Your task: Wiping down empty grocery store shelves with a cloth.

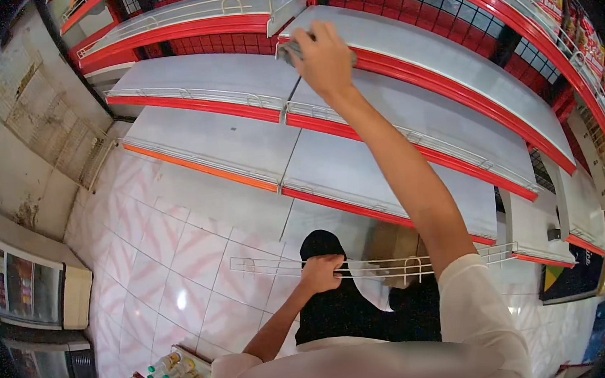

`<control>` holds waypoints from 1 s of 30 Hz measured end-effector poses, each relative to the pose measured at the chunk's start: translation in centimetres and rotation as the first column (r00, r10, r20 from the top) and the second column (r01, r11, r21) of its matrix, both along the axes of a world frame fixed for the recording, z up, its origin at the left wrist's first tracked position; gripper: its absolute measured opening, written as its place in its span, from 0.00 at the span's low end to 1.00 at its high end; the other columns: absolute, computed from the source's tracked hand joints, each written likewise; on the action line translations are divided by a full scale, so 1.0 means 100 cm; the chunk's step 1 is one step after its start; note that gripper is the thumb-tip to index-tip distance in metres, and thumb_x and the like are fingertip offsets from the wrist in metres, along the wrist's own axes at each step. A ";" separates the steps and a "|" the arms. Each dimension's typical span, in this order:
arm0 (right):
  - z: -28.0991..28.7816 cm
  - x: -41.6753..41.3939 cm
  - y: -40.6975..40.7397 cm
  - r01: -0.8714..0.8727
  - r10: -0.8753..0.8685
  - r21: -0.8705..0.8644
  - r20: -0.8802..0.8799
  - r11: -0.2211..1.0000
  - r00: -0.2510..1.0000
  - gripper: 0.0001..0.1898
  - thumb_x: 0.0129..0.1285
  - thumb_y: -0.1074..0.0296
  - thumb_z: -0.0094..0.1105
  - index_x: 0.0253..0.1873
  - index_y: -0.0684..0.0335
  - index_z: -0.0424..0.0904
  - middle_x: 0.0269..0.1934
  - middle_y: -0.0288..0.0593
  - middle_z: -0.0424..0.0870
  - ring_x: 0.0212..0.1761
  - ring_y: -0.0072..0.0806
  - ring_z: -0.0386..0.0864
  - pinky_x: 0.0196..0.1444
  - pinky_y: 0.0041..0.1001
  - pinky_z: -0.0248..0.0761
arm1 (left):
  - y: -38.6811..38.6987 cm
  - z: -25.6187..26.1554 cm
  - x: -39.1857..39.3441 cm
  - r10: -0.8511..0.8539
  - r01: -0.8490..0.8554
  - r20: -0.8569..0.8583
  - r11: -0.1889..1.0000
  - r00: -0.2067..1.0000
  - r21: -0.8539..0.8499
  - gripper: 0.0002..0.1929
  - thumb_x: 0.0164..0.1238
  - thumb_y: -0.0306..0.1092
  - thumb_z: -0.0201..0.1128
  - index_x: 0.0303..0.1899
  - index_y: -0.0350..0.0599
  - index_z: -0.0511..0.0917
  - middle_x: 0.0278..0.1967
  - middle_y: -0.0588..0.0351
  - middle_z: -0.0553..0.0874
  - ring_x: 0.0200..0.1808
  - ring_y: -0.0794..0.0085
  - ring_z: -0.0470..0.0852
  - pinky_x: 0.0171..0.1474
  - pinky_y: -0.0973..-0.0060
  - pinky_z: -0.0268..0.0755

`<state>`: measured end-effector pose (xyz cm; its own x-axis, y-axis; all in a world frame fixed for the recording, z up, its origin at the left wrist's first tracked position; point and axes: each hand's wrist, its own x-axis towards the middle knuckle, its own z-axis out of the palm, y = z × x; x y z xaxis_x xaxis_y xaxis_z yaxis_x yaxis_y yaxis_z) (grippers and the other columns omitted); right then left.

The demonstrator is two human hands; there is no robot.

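Observation:
My right hand (325,60) is raised to the left end of an upper white shelf (432,64) with a red front edge. It grips a grey cloth (291,55), pressed at the shelf's front corner. Low in front of my body, my left hand (322,273) is closed around a white wire shelf guard (390,267), a long rail that extends to both sides of the hand. No wire guard shows along the front of the shelf under my right hand. The shelf to its left (211,13) carries a wire guard.
Lower shelves (211,135) with red and orange edges span the view ahead. Snack packets (545,0) fill a shelf at upper right. A cardboard box (393,240) sits below the bottom shelf. Bottles (176,375) stand at lower left, near glass-fronted coolers (19,284) on the tiled floor (179,264).

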<state>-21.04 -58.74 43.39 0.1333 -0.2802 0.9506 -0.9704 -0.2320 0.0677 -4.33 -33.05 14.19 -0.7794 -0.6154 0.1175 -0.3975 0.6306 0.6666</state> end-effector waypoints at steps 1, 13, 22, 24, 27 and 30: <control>-0.001 0.007 -0.006 -0.021 0.020 -0.035 -0.026 0.999 0.999 0.15 0.45 0.66 0.72 0.39 0.54 0.78 0.33 0.39 0.73 0.38 0.37 0.74 0.34 0.36 0.72 | 0.001 -0.001 -0.001 0.007 -0.007 0.000 1.000 1.000 -0.001 0.09 0.44 0.33 0.61 0.28 0.47 0.69 0.24 0.51 0.79 0.29 0.52 0.80 0.30 0.57 0.70; 0.009 0.019 -0.009 0.054 -0.056 0.052 0.033 0.997 0.998 0.13 0.46 0.68 0.70 0.37 0.56 0.77 0.35 0.42 0.73 0.39 0.39 0.76 0.33 0.38 0.75 | 0.002 0.003 0.007 0.046 -0.046 -0.022 0.999 0.999 0.005 0.09 0.44 0.33 0.61 0.28 0.47 0.70 0.25 0.52 0.80 0.30 0.52 0.81 0.30 0.57 0.70; 0.004 0.009 0.003 0.074 -0.063 0.080 -0.124 0.994 0.990 0.13 0.51 0.64 0.68 0.43 0.51 0.80 0.42 0.40 0.71 0.42 0.38 0.74 0.32 0.38 0.76 | 0.003 -0.003 0.006 0.074 -0.074 -0.004 0.997 0.997 -0.014 0.09 0.43 0.34 0.61 0.28 0.47 0.70 0.25 0.52 0.80 0.30 0.52 0.81 0.30 0.57 0.71; 0.004 0.011 0.013 0.061 -0.047 0.094 -0.142 0.994 0.989 0.12 0.53 0.62 0.68 0.43 0.51 0.80 0.42 0.40 0.71 0.42 0.38 0.73 0.32 0.37 0.76 | 0.002 -0.003 0.006 0.073 -0.073 0.003 0.997 0.997 -0.010 0.10 0.43 0.34 0.62 0.28 0.47 0.70 0.25 0.52 0.80 0.30 0.52 0.81 0.30 0.57 0.71; 0.006 0.011 0.021 0.049 -0.027 0.121 -0.176 0.991 0.984 0.11 0.54 0.60 0.67 0.42 0.51 0.80 0.43 0.39 0.71 0.41 0.37 0.73 0.33 0.36 0.77 | 0.003 -0.007 0.009 0.056 -0.057 -0.033 0.998 0.998 -0.010 0.10 0.42 0.34 0.62 0.28 0.47 0.70 0.25 0.52 0.79 0.29 0.52 0.81 0.30 0.57 0.70; 0.008 0.008 0.017 0.058 -0.033 0.141 -0.171 0.988 0.985 0.10 0.55 0.59 0.67 0.41 0.51 0.81 0.42 0.38 0.72 0.41 0.36 0.73 0.34 0.36 0.77 | 0.003 -0.005 0.008 0.049 -0.052 -0.066 0.998 0.997 -0.038 0.11 0.43 0.34 0.63 0.28 0.46 0.69 0.24 0.52 0.79 0.29 0.52 0.80 0.30 0.57 0.70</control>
<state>-20.23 -57.03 44.17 0.2715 -0.4225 0.8648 -0.9578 -0.2072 0.1994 -3.52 -32.70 13.64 -0.7376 -0.6475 0.1916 -0.3863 0.6374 0.6667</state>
